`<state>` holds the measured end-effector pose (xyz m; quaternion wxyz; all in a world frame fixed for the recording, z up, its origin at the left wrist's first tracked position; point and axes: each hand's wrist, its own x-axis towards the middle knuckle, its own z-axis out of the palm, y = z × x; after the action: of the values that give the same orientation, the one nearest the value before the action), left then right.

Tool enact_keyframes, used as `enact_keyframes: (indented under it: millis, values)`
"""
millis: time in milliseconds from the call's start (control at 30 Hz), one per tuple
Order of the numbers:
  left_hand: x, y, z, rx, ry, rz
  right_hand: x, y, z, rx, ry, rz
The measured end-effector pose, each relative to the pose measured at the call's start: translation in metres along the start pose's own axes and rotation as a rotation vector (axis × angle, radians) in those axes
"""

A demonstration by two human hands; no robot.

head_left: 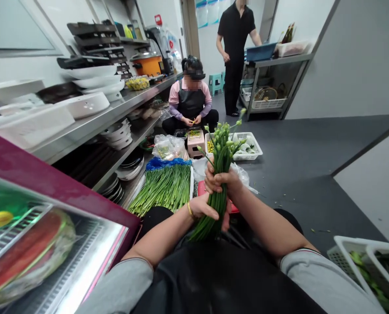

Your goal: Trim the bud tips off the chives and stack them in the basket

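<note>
A thick bunch of green flower stalks with pale buds at the top stands nearly upright in front of my body. Around its lower part my left hand is wrapped, with a yellow band at the wrist. Higher up, my right hand grips the same bunch with closed fingers. Many more green stalks lie side by side on blue plastic in a white basket, left of my hands. Part of a red object shows behind the bunch.
A seated person handles small pieces at a pink stool. Another person stands by a metal table. A glass-sided cooler is close on my left, white baskets at lower right, dish shelves at left.
</note>
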<state>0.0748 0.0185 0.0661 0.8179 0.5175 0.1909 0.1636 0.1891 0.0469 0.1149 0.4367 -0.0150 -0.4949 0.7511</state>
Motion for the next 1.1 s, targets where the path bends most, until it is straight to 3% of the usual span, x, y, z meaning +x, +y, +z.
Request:
enact_keyframes:
  millis: [100,200,300,400,500,633,700,867,1033,1100]
  values:
    - [-0.003,0.002,-0.004,0.100,0.261,0.112,0.004,0.004,-0.032,-0.179,0.212,-0.037]
    - [-0.009,0.008,-0.026,0.264,0.609,0.138,-0.004,0.012,-0.066,-0.290,0.411,-0.071]
    - [-0.015,0.009,-0.047,0.371,0.792,0.118,-0.021,0.030,-0.082,-0.325,0.473,0.064]
    - [-0.017,0.003,-0.052,0.395,0.783,0.048,-0.029,0.049,-0.075,-0.367,0.437,0.161]
    - [-0.015,-0.006,-0.044,0.404,0.731,0.006,-0.021,0.056,-0.061,-0.297,0.498,0.093]
    - [-0.011,-0.015,-0.032,0.400,0.650,-0.067,-0.010,0.046,-0.051,-0.038,0.657,-0.006]
    - [-0.011,-0.016,-0.029,0.362,0.586,-0.098,-0.010,0.040,-0.048,0.017,0.665,-0.064]
    - [-0.012,-0.015,-0.030,0.325,0.408,-0.095,-0.013,0.024,-0.032,-0.036,0.443,-0.092]
    - [-0.012,-0.022,-0.033,0.321,0.430,0.010,-0.004,0.011,-0.018,-0.208,0.294,-0.028]
    - [-0.014,-0.024,-0.033,0.333,0.453,0.043,-0.002,0.012,-0.013,-0.206,0.290,-0.028]
